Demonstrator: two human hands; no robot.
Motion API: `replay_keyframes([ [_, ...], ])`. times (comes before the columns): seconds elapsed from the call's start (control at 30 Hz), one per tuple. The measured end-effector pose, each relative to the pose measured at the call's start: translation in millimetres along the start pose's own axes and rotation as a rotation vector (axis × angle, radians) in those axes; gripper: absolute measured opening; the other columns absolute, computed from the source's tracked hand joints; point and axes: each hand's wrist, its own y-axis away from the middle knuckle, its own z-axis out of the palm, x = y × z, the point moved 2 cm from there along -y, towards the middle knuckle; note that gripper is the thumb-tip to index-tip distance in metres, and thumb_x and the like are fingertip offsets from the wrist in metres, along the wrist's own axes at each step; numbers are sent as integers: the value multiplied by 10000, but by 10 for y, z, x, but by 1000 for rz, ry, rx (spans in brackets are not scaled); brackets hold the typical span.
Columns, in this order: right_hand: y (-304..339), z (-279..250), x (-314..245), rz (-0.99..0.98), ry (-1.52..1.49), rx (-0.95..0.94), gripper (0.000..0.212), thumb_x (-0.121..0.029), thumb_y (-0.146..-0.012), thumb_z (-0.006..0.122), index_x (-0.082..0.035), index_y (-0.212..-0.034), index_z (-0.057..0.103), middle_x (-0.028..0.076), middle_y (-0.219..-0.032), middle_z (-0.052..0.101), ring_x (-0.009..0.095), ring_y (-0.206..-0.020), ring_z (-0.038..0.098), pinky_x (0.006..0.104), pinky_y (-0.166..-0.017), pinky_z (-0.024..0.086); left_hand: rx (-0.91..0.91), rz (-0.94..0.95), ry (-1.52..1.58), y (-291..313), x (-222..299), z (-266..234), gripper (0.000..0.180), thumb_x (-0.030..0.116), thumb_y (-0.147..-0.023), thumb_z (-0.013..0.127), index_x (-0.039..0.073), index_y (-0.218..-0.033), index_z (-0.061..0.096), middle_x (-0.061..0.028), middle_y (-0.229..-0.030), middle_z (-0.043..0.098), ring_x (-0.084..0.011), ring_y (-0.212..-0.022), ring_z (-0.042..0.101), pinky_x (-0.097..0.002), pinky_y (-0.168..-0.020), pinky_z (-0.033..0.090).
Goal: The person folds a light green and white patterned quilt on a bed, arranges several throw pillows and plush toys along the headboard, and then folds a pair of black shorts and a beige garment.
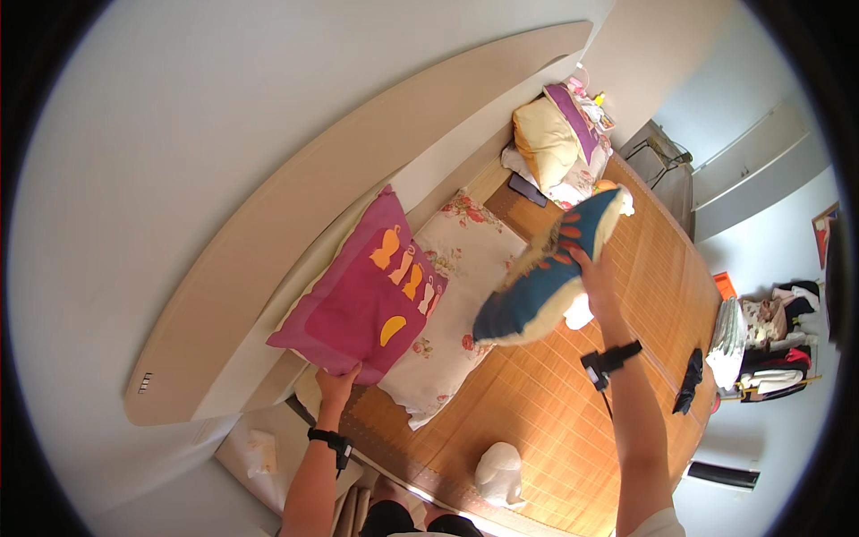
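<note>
A purple cushion (358,300) with cat shapes and a yellow crescent leans against the headboard. At its lower edge my left hand (336,385) is closed on the fabric, thumb showing in front. My right hand (601,279) grips a blue cushion (537,300) with a pale back by its right side. That cushion is tilted and held up over the bed, its printed face only partly in sight. Below and between the two lies a white floral pillow (456,295), partly covered by both. Black bands circle both my wrists.
A woven bamboo mat (573,403) covers the bed, with a white rounded object (499,474) near me. Farther off are a yellow cushion (544,139), a dark phone-like slab (527,190) and a black folded item (688,382). The curved headboard (295,215) runs along the left; clothes (774,331) hang at right.
</note>
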Motion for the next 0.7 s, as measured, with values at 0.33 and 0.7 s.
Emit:
replay_keyframes([
  [0.33,-1223,1829,105,218,-394,-157,499,-245,-821,628,-43,-1176,341,139,-797,538,209,-606,580,359,-545,512,-72,-2,63,-13,168,207,540,164,-645,804,-66,-1053,535,-155,-1009,634,-246,-902,612,-339,-782,482],
  [0.7,-508,2063,-419,-24,336,-105,1112,-618,-598,715,-151,-1418,128,358,-1270,355,439,-1246,315,477,-985,358,-113,-56,83,-158,87,-20,572,139,-636,813,-46,-1091,519,-143,-1056,615,-223,-957,596,-330,-808,479],
])
